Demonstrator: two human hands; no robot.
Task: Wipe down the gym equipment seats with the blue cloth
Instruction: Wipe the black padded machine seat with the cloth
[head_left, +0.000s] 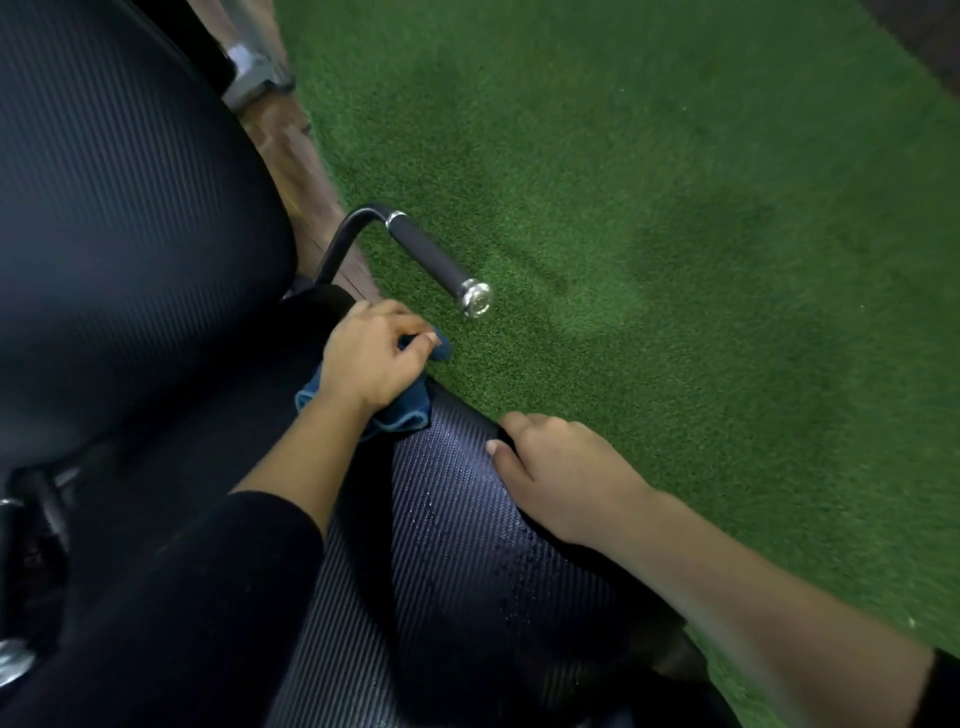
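1. The blue cloth (402, 418) lies bunched at the far corner of the seat (457, 525), partly on the pad and partly over its edge; most of it is hidden under the left hand.
2. The left hand (371, 358) covers the cloth with the fingers curled into it; the thumb and one finger pinch a fold on the far side; so it grips the cloth and does not lie flat on it.
3. The right hand (561, 467) rests on the right edge of the seat, near the cloth but apart from it; the thumb lies on top of the pad and the fingers bend over the edge; it holds no cloth and seems to steady the seat.
4. I judge the cloth light and soft; it crumples easily and gives no resistance; it is better taken as a bunch in the palm than by one corner, so that a wide part presses on the pad.
5. The seat has a dark ribbed cover that looks firm; fine bright drops sit on its middle, so it may be wet and a little slippery; the cloth should slide over it with little force.
6. A large dark backrest (130, 208) rises at the left of the seat; a curved bar with a black handle (434, 254) and a metal cap stands beyond the far corner of the seat.
7. Green turf (675, 208) spreads to the right of the seat; a brown floor strip (306, 171) runs beyond the seat, between backrest and turf.
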